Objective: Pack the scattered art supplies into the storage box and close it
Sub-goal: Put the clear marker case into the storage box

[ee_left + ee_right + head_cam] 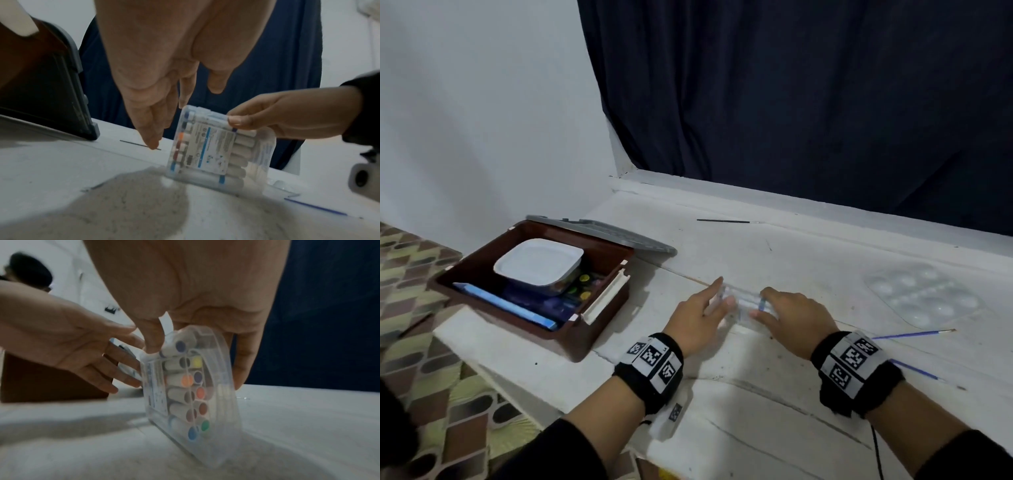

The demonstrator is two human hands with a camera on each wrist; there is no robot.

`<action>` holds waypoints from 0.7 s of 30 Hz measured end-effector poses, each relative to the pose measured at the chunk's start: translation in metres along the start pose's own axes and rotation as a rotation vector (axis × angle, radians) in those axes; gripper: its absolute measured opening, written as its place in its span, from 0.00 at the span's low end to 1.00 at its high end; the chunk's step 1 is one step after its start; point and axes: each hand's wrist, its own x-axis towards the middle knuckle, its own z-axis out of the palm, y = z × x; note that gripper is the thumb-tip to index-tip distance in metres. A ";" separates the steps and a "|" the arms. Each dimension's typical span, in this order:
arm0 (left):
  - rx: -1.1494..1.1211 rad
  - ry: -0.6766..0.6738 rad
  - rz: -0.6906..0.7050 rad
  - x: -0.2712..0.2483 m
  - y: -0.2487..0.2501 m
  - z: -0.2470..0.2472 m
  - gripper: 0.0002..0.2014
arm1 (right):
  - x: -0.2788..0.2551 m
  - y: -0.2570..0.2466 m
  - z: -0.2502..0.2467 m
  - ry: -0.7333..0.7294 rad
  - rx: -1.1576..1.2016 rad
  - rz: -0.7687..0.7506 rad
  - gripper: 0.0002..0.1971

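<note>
Right now the right hand (787,317) pinches the marker case (216,149), tipped on its edge right of the open box (530,284); left hand (697,317) reaches relaxed. One-sided grip could let it topple.

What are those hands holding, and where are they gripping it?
The right hand pinches the clear marker case by its raised top edge. The left hand, fingers straight, grips nothing.

head looks down; wrists close, sharing the marker case (213,151).
</note>
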 end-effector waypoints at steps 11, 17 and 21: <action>-0.257 0.421 0.289 -0.079 0.039 -0.068 0.11 | -0.012 -0.076 0.002 0.286 0.734 0.037 0.13; -0.202 0.548 0.314 -0.094 0.036 -0.107 0.08 | -0.009 -0.110 -0.013 0.353 0.875 -0.107 0.10; -0.144 0.598 0.309 -0.094 0.016 -0.135 0.08 | -0.001 -0.133 -0.013 0.463 0.809 -0.204 0.14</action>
